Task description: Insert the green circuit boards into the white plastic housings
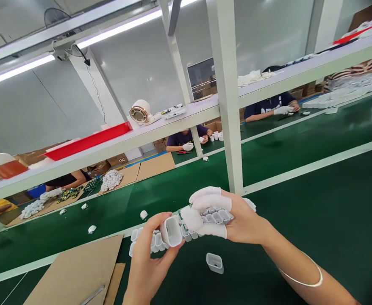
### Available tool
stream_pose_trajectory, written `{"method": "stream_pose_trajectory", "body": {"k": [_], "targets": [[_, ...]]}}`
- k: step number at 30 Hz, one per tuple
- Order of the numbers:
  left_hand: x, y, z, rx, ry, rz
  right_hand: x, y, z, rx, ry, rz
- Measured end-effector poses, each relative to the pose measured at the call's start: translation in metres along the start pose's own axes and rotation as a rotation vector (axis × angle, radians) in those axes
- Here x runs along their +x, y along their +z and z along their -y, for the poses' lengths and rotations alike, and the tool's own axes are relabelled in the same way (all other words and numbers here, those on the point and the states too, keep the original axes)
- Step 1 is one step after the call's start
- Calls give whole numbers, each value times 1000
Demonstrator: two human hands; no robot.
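My left hand [151, 262] is closed round a small white plastic shell [173, 231], its open mouth turned towards me. Close beside it, my right hand [241, 218], with white covers on the fingers, grips a rounded white insert [191, 217] with bits of green circuit board at its edge. The insert is level with the shell's mouth; whether the two touch I cannot tell. Behind both hands stand rows of similar white shells [218, 217], partly hidden. One loose white shell [215, 263] rests on the green surface below my right hand.
A cardboard sheet [78, 271] with a metal strip lies at left. Several white pieces [92, 229] sit on the green belt [119, 212]. A white post [226, 97] and a raised shelf [186, 118] cross in front. Co-workers [268, 110] sit along the far side.
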State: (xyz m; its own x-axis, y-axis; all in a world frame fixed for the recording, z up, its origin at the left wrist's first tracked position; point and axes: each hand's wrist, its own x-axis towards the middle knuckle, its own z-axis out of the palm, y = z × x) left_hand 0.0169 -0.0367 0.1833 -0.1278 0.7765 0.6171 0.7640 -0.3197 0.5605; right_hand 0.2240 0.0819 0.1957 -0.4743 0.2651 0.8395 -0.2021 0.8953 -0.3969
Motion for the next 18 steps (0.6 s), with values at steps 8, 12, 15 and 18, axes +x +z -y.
{"method": "stream_pose_trajectory", "body": {"k": [8, 12, 15, 18], "targets": [[-6, -14, 7, -152, 88, 124, 0, 2, 11, 23, -145, -26], [-8, -11, 15, -579, -136, 264, 2, 5, 13, 75, -214, -28], [-6, -1, 18, -777, -253, 252, 4, 10, 16, 75, -265, -41], [-4, 7, 16, -857, -302, 242, 4, 15, 18, 43, -283, -37]]}}
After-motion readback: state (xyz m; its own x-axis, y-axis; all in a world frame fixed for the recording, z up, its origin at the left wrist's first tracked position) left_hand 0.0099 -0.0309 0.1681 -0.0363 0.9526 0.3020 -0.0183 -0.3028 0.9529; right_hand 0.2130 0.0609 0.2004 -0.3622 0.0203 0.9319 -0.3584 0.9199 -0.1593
